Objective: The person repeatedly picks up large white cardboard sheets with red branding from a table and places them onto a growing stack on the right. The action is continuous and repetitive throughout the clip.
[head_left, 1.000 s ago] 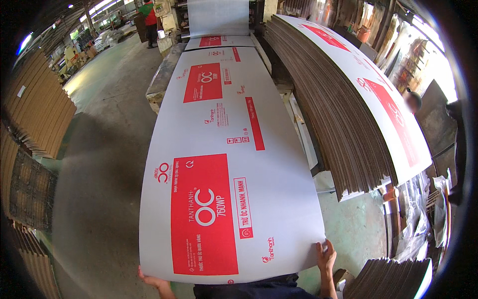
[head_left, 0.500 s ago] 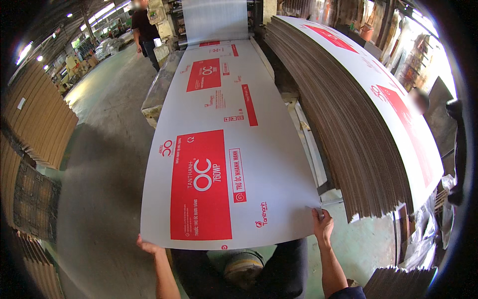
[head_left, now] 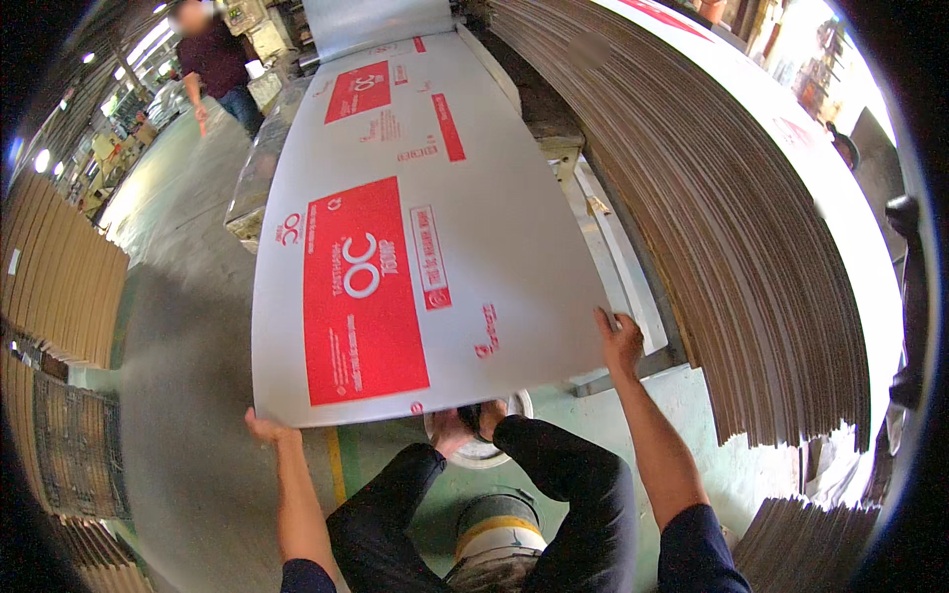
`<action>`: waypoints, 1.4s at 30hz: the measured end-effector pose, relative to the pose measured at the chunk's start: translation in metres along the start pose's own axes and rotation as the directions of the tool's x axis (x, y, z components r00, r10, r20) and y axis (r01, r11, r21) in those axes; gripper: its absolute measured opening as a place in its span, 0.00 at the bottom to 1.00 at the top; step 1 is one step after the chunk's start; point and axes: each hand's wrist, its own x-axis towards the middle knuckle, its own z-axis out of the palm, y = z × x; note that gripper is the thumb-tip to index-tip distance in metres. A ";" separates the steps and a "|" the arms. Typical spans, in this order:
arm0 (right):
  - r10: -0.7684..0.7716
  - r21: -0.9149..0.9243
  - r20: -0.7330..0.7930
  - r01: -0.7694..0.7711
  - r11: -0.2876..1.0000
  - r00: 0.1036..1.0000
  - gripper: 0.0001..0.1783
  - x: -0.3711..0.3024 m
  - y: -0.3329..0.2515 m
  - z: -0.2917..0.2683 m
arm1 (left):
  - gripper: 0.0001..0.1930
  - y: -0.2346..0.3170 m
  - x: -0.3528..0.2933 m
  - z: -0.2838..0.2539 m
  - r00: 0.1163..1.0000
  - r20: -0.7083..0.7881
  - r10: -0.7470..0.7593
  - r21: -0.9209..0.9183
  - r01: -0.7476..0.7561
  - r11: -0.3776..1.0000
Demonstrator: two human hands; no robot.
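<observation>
A long white cardboard sheet [head_left: 524, 267] with red printed panels stretches away in front of me to the rollers of a machine [head_left: 381, 28]. My left hand [head_left: 274, 429] is closed on its near left corner, thumb and fingers pinching the edge. At the near right corner, my right hand [head_left: 620, 343] grips the side edge; the fingers under the sheet are hidden. Both forearms reach forward, and the near edge hangs above my knees and feet.
A tall stack of cardboard sheets [head_left: 712, 247] rises close on my right. Brown cardboard piles [head_left: 64, 272] stand at the left. Below me are a bucket-like seat [head_left: 499, 529] and a round white-rimmed object [head_left: 524, 403] under my feet. Another person [head_left: 217, 64] stands at the far left.
The view has shifted, so the sheet and both hands appear farther up and left. My legs and feet now show more. Both hands keep their hold on the sheet's corners.
</observation>
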 end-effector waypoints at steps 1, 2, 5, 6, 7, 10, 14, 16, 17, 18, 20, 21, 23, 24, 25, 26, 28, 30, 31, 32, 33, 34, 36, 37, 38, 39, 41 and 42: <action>0.001 -0.006 0.014 -0.001 1.000 1.000 0.33 0.010 -0.008 0.003 | 0.35 0.003 0.003 0.000 0.999 0.043 -0.018 0.105 0.013 0.994; 0.035 -0.050 0.094 -0.030 0.998 0.995 0.34 0.025 -0.023 0.006 | 0.37 0.009 0.010 0.005 0.997 0.033 -0.065 0.204 0.057 0.977; 0.114 -0.225 0.236 -0.060 0.973 0.965 0.36 0.054 -0.078 -0.020 | 0.43 0.031 0.013 0.011 0.995 0.008 -0.102 0.387 0.091 0.917; 0.080 -0.327 0.257 0.009 0.945 0.963 0.37 0.058 -0.099 -0.039 | 0.41 0.039 0.009 0.011 0.999 0.017 -0.029 0.375 0.020 0.927; -0.139 -0.162 0.256 0.184 0.969 0.957 0.32 0.061 -0.117 -0.068 | 0.38 0.042 0.005 0.010 0.998 0.027 0.051 0.368 -0.058 0.928; -0.524 0.169 0.076 0.507 0.845 0.848 0.20 0.021 -0.141 -0.183 | 0.35 0.033 -0.031 -0.012 0.959 0.234 -0.158 0.548 0.004 0.836; -0.659 -0.458 -0.255 0.512 0.726 0.707 0.17 -0.071 -0.104 -0.360 | 0.20 -0.025 -0.141 -0.044 0.845 0.332 -0.419 0.926 -0.209 0.313; -0.582 -0.589 -0.318 0.325 0.740 0.749 0.18 -0.099 -0.071 -0.428 | 0.11 -0.045 -0.227 -0.054 0.657 0.327 -0.679 0.945 -0.226 0.237; -0.481 -0.530 -0.332 0.262 0.807 0.811 0.18 -0.105 -0.054 -0.454 | 0.14 -0.039 -0.287 -0.080 0.595 0.529 -0.605 0.672 0.143 0.727; -0.322 -0.466 -0.314 0.151 0.872 0.893 0.19 -0.107 -0.037 -0.476 | 0.14 -0.036 -0.326 -0.083 0.527 0.544 -0.652 0.724 0.098 0.683; -0.325 -0.373 -0.200 0.235 0.897 0.924 0.21 -0.100 -0.010 -0.509 | 0.14 -0.024 -0.377 -0.078 0.399 0.533 -0.746 0.780 0.110 0.617; -0.391 -0.417 -0.112 0.314 0.853 0.914 0.21 -0.089 0.000 -0.511 | 0.13 -0.031 -0.389 -0.068 0.385 0.525 -0.759 0.794 0.099 0.599; -0.545 -0.479 -0.022 0.469 0.742 0.838 0.20 -0.072 0.011 -0.522 | 0.10 -0.028 -0.411 -0.058 0.340 0.556 -0.758 0.791 0.062 0.609; -0.595 -0.504 0.037 0.529 0.683 0.803 0.19 -0.064 0.012 -0.526 | 0.10 -0.028 -0.414 -0.052 0.346 0.540 -0.767 0.809 0.039 0.587; -0.504 -0.444 0.104 0.494 0.748 0.857 0.19 -0.056 0.012 -0.527 | 0.10 -0.031 -0.413 -0.047 0.339 0.565 -0.752 0.797 0.010 0.603; -0.479 -0.344 0.178 0.511 0.788 0.859 0.19 -0.051 0.010 -0.530 | 0.10 -0.032 -0.412 -0.044 0.336 0.542 -0.770 0.822 -0.019 0.570; -0.460 -0.371 0.235 0.516 0.772 0.856 0.21 -0.045 0.007 -0.535 | 0.10 -0.032 -0.411 -0.046 0.351 0.610 -0.711 0.769 -0.044 0.638; -0.545 -0.445 0.221 0.581 0.682 0.809 0.22 -0.043 0.005 -0.540 | 0.10 -0.028 -0.410 -0.050 0.369 0.652 -0.662 0.722 -0.034 0.691; -0.527 -0.477 0.237 0.571 0.669 0.816 0.24 -0.043 0.005 -0.545 | 0.10 -0.024 -0.410 -0.055 0.385 0.661 -0.644 0.704 -0.021 0.710; -0.517 -0.530 0.229 0.551 0.645 0.825 0.27 -0.041 0.005 -0.544 | 0.10 -0.020 -0.411 -0.058 0.440 0.601 -0.668 0.745 -0.005 0.667; -0.414 -0.535 0.238 0.475 0.699 0.878 0.28 -0.041 0.005 -0.547 | 0.10 -0.017 -0.413 -0.061 0.466 0.580 -0.669 0.751 0.014 0.661; -0.289 -0.556 0.243 0.377 0.741 0.926 0.29 -0.039 0.002 -0.544 | 0.10 -0.013 -0.414 -0.060 0.492 0.562 -0.665 0.752 0.031 0.659; -0.237 -0.774 0.242 0.335 0.538 0.941 0.32 -0.041 -0.009 -0.534 | 0.11 -0.009 -0.420 -0.049 0.488 0.581 -0.651 0.726 0.051 0.686; -0.283 -0.821 0.234 0.345 0.454 0.930 0.33 -0.047 -0.020 -0.526 | 0.11 -0.010 -0.423 -0.036 0.469 0.606 -0.642 0.704 0.059 0.708; -0.320 -0.870 0.200 0.318 0.377 0.926 0.34 -0.056 -0.034 -0.519 | 0.12 -0.006 -0.428 -0.022 0.476 0.566 -0.673 0.739 0.070 0.671; -0.521 -0.839 0.251 0.452 0.303 0.815 0.34 -0.069 -0.051 -0.503 | 0.13 -0.005 -0.433 -0.001 0.401 0.702 -0.589 0.618 0.069 0.783; -0.781 -0.787 0.266 0.595 0.163 0.565 0.33 -0.105 -0.094 -0.471 | 0.17 -0.008 -0.449 0.064 0.296 0.822 -0.487 0.475 0.118 0.872; -0.909 -0.741 0.230 0.668 0.067 0.347 0.32 -0.128 -0.116 -0.452 | 0.25 -0.003 -0.452 0.099 0.169 0.860 -0.481 0.452 0.183 0.873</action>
